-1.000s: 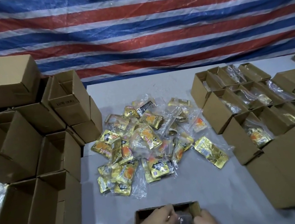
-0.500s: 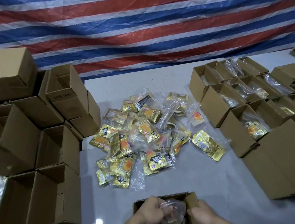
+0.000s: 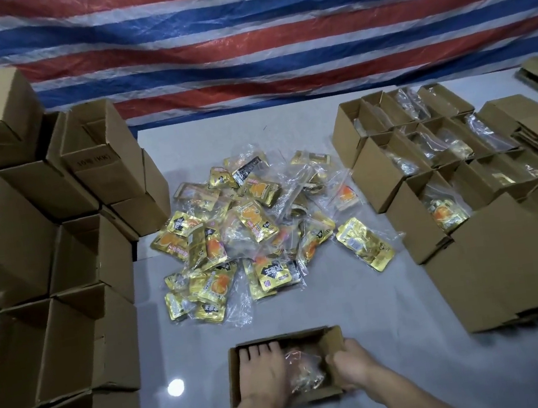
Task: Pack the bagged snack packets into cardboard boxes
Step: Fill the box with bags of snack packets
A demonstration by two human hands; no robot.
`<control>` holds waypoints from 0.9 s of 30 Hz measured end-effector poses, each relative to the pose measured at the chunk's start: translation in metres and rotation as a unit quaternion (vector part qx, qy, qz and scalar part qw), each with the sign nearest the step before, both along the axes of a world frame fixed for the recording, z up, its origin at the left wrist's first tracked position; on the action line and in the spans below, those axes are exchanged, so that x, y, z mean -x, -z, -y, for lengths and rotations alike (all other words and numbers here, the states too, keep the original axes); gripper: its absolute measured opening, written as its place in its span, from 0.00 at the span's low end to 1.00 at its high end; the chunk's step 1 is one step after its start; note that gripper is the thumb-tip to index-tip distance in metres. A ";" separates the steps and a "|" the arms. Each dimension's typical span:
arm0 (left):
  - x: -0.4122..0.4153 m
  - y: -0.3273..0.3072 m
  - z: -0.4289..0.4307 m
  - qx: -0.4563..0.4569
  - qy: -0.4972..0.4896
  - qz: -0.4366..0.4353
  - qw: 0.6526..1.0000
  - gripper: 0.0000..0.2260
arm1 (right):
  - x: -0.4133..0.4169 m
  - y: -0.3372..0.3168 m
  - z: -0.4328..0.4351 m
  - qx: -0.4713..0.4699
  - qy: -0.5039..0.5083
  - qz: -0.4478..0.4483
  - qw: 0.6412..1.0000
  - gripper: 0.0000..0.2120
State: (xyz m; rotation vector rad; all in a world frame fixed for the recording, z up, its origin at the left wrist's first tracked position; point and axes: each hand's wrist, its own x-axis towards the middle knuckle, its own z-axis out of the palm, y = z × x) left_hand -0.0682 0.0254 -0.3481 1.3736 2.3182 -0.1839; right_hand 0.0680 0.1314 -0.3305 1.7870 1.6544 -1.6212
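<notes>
Fingers [image 3: 259,352] flat in box [image 3: 332,342], packet heap [image 3: 250,227] beyond — cartons [image 3: 6,240] stacked left

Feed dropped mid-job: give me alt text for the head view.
The left hand lies flat inside an open cardboard box beside a bagged packet while the right hand grips the box's right wall. Behind it on the table is a pile of bagged snack packets, with empty boxes stacked left and filled boxes right.

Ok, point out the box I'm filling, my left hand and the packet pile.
box [image 3: 332,343]: head view, right flap.
left hand [image 3: 262,374]: head view, back of hand.
packet pile [image 3: 256,223]: head view, central gold packet.
</notes>
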 end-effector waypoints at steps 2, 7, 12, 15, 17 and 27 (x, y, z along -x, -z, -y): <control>-0.006 -0.009 0.009 -0.070 0.056 -0.032 0.996 0.17 | 0.002 -0.002 0.000 0.002 0.010 -0.007 1.000 0.10; 0.002 -0.011 0.041 -0.215 -0.067 0.108 0.968 0.19 | 0.007 -0.004 0.001 -0.002 0.011 -0.009 1.000 0.11; -0.005 -0.018 0.039 -0.232 -0.233 0.150 0.932 0.14 | 0.009 -0.009 0.000 0.008 0.016 0.000 1.000 0.15; -0.009 -0.018 0.042 -0.230 -0.178 0.092 0.952 0.08 | 0.008 -0.011 -0.002 0.016 0.015 0.009 1.000 0.14; -0.012 -0.016 0.041 -0.216 -0.135 0.040 0.966 0.07 | 0.007 -0.011 -0.002 0.023 0.028 0.004 0.999 0.13; -0.016 -0.010 0.039 -0.062 -0.101 0.050 0.992 0.17 | 0.005 -0.005 -0.010 0.026 0.040 -0.002 0.999 0.09</control>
